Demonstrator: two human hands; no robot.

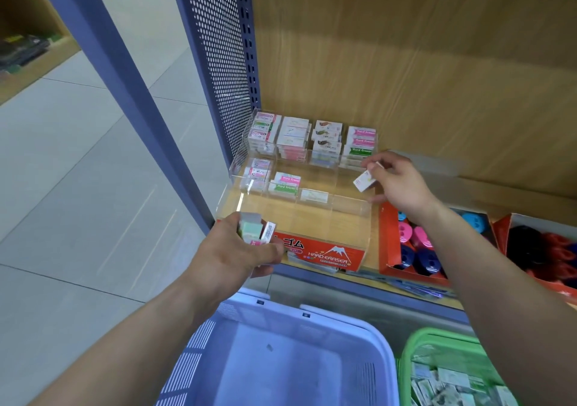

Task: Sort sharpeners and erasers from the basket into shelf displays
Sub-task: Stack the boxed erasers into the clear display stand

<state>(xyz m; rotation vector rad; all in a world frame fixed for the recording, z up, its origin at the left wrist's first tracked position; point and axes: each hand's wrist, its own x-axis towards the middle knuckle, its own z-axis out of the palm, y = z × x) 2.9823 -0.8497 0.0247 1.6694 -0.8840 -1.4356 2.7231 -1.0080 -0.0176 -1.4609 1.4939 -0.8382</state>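
- Blue basket (368, 333) sits at lower centre of the frame.
- Left hand (231, 258) grips a stack of erasers (251, 229) at the clear display (349, 215)'s lower left corner.
- Right hand (398, 183) pinches one white eraser (363, 181) over the display's right side.
- Sharpeners (406, 232) fill a red box (386, 243) at right.

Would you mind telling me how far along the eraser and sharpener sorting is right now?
Done: the back row of the clear display is stacked with erasers, the middle row partly filled, and sharpeners sit in the red box. In hand: the right hand pinches one eraser over the display; the left hand grips a small stack. Left: the front row is bare, and the green basket holds more packs.
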